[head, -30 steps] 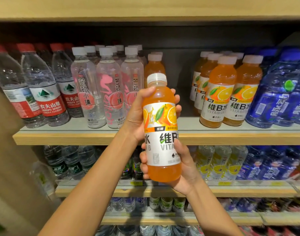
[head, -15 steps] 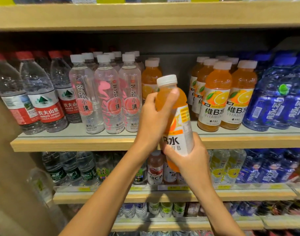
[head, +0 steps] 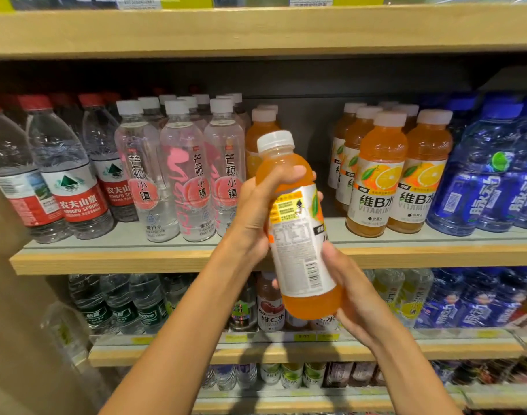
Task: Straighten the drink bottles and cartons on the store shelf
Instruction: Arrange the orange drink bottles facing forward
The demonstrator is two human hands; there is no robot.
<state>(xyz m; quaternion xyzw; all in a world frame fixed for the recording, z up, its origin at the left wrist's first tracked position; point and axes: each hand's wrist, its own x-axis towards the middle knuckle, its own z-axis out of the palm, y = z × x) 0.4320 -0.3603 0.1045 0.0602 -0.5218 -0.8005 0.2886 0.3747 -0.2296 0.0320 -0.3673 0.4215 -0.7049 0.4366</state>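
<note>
Shelf, left end: red-capped water bottles stand upright, with pink-labelled clear bottles just beside them. Centre: the left hand grips the upper body of an orange drink bottle, thumb across its shoulder. The bottle is off the shelf, held in front of its edge and tilted, cap leaning left (barcode side toward the camera). The right hand curls round its lower part. Right: standing orange bottles, then blue bottles.

"维B水" on shelved orange bottles
</note>
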